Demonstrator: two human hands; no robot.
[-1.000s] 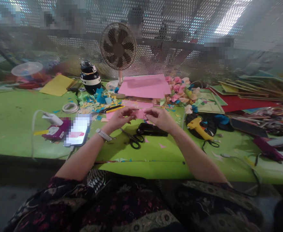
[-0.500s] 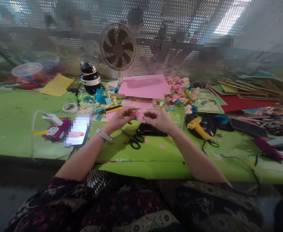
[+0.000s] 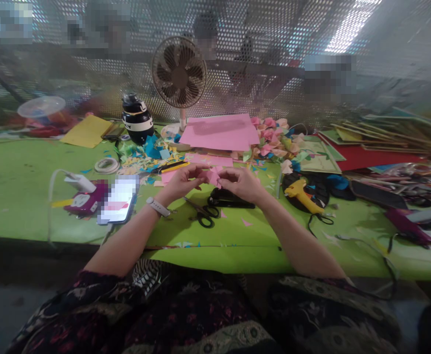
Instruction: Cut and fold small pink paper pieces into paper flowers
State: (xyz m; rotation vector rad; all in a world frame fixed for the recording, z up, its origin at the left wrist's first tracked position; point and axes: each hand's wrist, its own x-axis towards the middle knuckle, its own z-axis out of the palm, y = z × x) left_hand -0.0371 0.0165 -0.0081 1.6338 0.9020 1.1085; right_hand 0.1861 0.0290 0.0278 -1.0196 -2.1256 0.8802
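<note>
A small folded piece of pink paper (image 3: 213,176) is pinched between my two hands above the green table. My left hand (image 3: 183,181), with a pale watch on the wrist, grips its left side. My right hand (image 3: 242,183) has thumb and fingers closed on its right side. The fingers cover part of the paper. Just below lie black-handled scissors (image 3: 205,215) and a black stapler-like tool (image 3: 232,198). Small pink scraps (image 3: 246,222) are scattered nearby.
Behind my hands are pink sheets (image 3: 220,132), paper flowers (image 3: 274,137), a fan (image 3: 180,73) and a black bottle (image 3: 137,120). A phone (image 3: 119,199) lies left. To the right are a yellow glue gun (image 3: 301,194) with a cord and stacked cards (image 3: 385,135).
Both hands stay in nearly the same place, still on the pink paper. Only a slight shift of the paper between the fingers shows.
</note>
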